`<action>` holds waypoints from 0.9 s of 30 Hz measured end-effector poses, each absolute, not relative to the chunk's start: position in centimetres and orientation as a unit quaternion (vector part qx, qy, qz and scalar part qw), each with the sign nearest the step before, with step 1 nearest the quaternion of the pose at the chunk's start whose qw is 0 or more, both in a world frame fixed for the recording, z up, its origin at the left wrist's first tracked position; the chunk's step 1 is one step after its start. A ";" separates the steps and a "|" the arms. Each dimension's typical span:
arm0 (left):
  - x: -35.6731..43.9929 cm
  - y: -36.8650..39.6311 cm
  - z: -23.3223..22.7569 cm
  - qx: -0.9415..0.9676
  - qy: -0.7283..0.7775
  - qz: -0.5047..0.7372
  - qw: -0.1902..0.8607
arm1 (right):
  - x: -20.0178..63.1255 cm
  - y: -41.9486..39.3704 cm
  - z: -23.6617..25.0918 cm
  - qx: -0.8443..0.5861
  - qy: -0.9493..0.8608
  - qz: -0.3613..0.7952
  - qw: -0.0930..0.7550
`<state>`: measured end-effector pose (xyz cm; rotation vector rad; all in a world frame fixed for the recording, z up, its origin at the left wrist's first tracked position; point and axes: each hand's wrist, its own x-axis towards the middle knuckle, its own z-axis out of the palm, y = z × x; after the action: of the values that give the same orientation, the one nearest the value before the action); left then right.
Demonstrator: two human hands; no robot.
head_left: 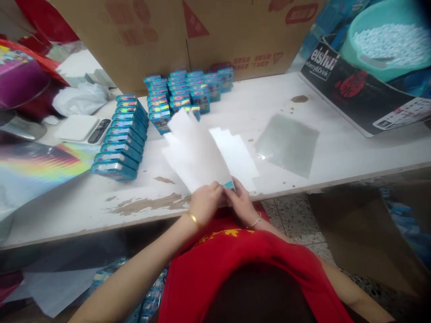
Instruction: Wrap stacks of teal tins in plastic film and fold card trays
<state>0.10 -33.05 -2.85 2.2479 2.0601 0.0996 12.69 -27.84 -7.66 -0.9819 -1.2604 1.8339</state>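
Table: a long white table (336,148) runs across the view, its paint worn to brown patches near the front edge; speckled floor shows below it at the right.
Cardboard box: a big brown cardboard box (188,36) stands at the back of the table, with red print on its face.
Black carton: a black printed carton (357,89) lies tilted at the right end, and a teal basin (387,40) of small white pieces sits behind it.
Shiny sheet: a rainbow-coloured sheet (40,166) lies at the left end of the table, near a white scale (81,128).
Blue packs: small blue packs are lined in a row (123,137) left of centre, with a second block of stacked packs (188,92) just in front of the cardboard box.
Clear film: a flat clear film sheet (288,143) lies alone on the table, right of the hands.
White sheets: a fan of white sheets (202,152) rises from the hands and leans away over the table.
Left hand: the left hand (205,202) is closed on the lower edge of the white sheets at the table's front edge.
Right hand: the right hand (240,202) touches the left, its fingers pinching a small blue pack (229,184) that peeks out at the foot of the sheets, between both hands.
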 end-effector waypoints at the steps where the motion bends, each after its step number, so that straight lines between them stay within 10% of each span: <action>1: 0.2 -32.9 -2.6 0.726 0.682 0.022 0.081 | 12.9 -27.9 -7.8 -0.379 -0.489 0.707 0.343; 15: -0.3 -30.7 -1.8 0.654 0.659 0.095 0.360 | 13.7 -25.5 -7.3 -0.342 -0.625 0.645 0.278; 22: -6.1 -30.7 -0.3 0.786 0.571 0.066 0.229 | 15.4 -16.3 -7.9 -0.389 -0.739 0.511 0.201; 27: -7.8 -28.8 -1.7 0.757 0.549 0.089 0.343 | 14.3 -12.9 -7.8 -0.407 -0.845 0.344 0.045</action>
<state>-7.84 -28.80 -1.70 1.9684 1.4270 0.2310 14.34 -12.93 -7.84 -1.2430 -2.5807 1.0510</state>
